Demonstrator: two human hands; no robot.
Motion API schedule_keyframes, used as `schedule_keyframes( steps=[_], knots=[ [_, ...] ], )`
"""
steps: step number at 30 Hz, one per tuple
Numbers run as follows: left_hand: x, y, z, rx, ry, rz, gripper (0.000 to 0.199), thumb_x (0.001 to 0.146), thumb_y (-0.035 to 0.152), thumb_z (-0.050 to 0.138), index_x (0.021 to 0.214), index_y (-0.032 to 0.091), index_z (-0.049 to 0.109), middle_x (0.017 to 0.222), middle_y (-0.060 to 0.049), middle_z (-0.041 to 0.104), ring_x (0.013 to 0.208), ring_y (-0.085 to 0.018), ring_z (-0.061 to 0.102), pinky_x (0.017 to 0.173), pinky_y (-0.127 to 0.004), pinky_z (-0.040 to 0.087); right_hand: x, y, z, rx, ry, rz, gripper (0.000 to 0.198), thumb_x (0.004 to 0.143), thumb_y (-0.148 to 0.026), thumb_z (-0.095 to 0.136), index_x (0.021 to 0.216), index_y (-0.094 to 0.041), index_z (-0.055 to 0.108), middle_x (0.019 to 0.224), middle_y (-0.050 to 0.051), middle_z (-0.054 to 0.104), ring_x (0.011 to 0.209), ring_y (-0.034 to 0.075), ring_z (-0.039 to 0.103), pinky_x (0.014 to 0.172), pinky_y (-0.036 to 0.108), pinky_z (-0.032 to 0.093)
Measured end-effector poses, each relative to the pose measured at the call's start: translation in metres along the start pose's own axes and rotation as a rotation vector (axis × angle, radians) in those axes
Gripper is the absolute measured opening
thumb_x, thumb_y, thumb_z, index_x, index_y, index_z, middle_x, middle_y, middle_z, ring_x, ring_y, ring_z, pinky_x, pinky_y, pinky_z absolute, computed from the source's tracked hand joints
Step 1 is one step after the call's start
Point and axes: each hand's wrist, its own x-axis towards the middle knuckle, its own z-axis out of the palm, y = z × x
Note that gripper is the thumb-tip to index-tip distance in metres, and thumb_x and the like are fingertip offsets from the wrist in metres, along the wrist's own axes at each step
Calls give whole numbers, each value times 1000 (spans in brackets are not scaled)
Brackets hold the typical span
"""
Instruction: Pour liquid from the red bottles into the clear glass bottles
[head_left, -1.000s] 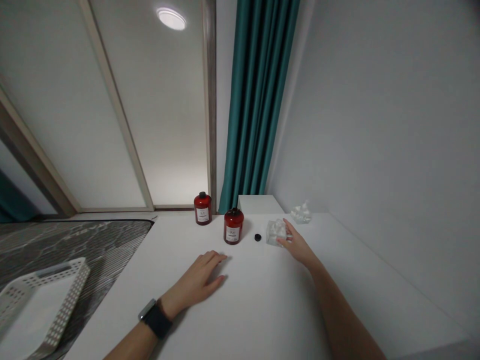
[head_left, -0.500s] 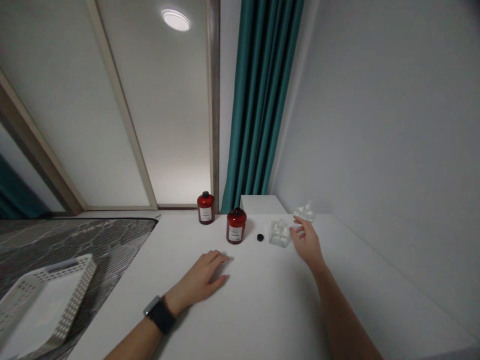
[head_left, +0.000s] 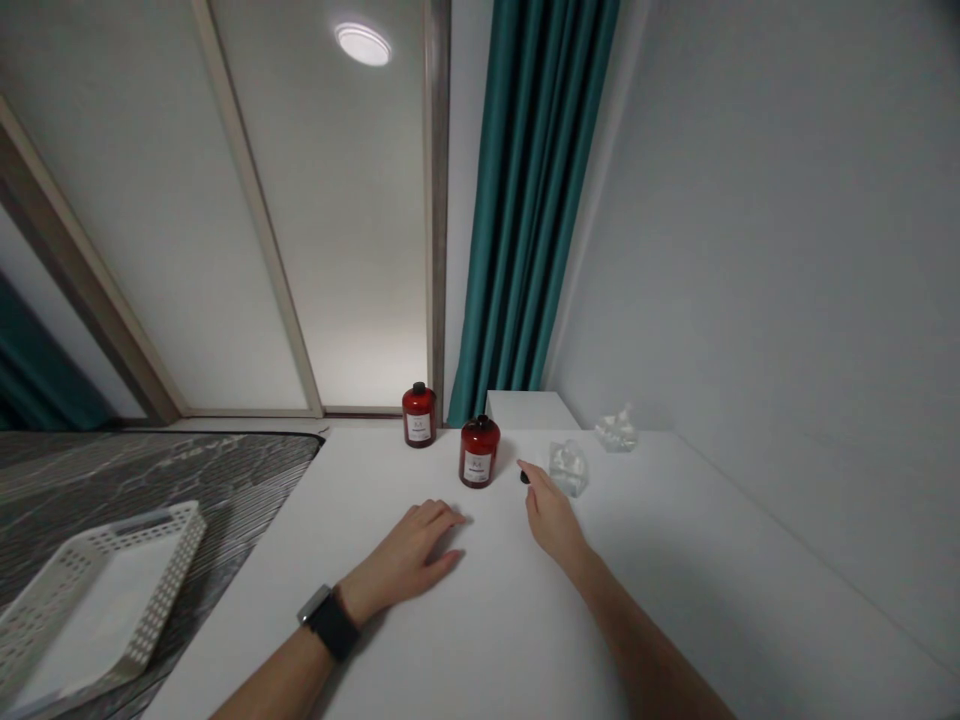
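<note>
My right hand [head_left: 556, 520] is at the small black cap [head_left: 524, 478] on the white table, its index finger and thumb apart on either side of it. The hand hides part of the cap, and I cannot tell if they touch. My left hand [head_left: 409, 560], with a dark watch on its wrist, rests on the table, fingers spread and holding nothing. Beyond it stands a red bottle [head_left: 478, 455] with a white label and a dark top. Another red bottle [head_left: 418, 417] with a black cap is farther back to the left.
Crumpled clear plastic [head_left: 568, 468] lies just right of my right hand, with more plastic [head_left: 616, 430] near the wall. A white box [head_left: 529, 408] stands at the table's back. On the floor at left sits a white perforated basket [head_left: 169, 590].
My right hand has moved left from beside the clear plastic to the black cap. My left hand stays in place on the table. The view has shifted slightly.
</note>
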Motion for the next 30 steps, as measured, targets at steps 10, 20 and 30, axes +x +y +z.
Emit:
schedule_keyframes(
  steps=[10,20,30],
  knots=[
    [1,1,-1,23,-19,-9,35,92,25,60,127,22,56,120,-10,61,110,-27,57,97,-44,47,3,-13,3,-315,-213,235,52,94,-12,42,145,-20,50,158,16,39,107,29,71,87,41,57],
    [2,3,-3,31,-16,-6,33,93,27,59,125,23,58,118,-9,62,109,-27,57,97,-44,47,4,-13,-1,-359,-271,232,52,93,-9,43,142,-22,52,154,15,45,102,26,72,84,37,57],
    [2,4,-1,7,53,-25,25,92,23,59,117,24,62,109,-7,66,103,-25,61,91,-40,50,-4,-12,-7,-266,-252,157,44,93,-7,44,130,-24,59,139,8,58,103,21,70,83,30,54]
  ],
)
